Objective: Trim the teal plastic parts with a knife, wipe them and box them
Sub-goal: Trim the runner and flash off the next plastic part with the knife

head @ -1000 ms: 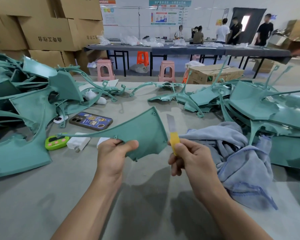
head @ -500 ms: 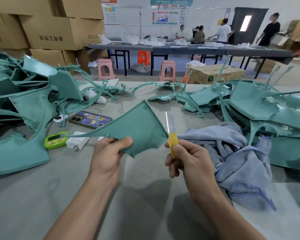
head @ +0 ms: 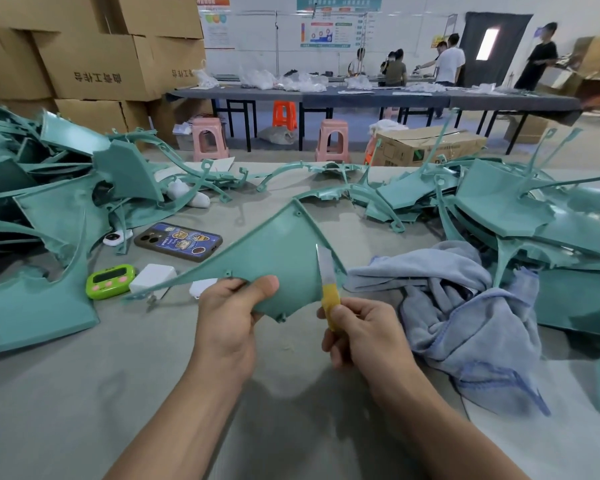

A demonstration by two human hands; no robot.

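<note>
Head view. The workstation is a grey table (head: 84, 393) in a workshop hall. Stacked cartons (head: 94, 64) stand at the rear left, and several persons work at a long dark bench behind. Heaps of teal parts lie to the left (head: 49, 216) and to the right (head: 499, 206), which leaves a working zone in the middle.

The left hand (head: 229, 320) grips the teal part in work (head: 278, 258) at its lower edge, thumb on the near face. It holds the part raised above the table so that the right edge is presented to the blade. The right hand (head: 364, 334) is clamped round the yellow handle of the knife (head: 328, 285). The blade points upward and lies against that right edge. The hands are near each other but apart.

Judgement: this is the trimming step; wiping and boxing of this part are not yet done.

The blue-grey cloth (head: 465, 306) lies crumpled just beside the right hand, probably placed within reach for wiping. A phone (head: 177, 242), a green timer (head: 111, 281) and a white charger (head: 153, 277) lie to the left, apart from the blade. An open carton (head: 430, 147) stands beyond the far table edge; whether it receives finished parts cannot be told
</note>
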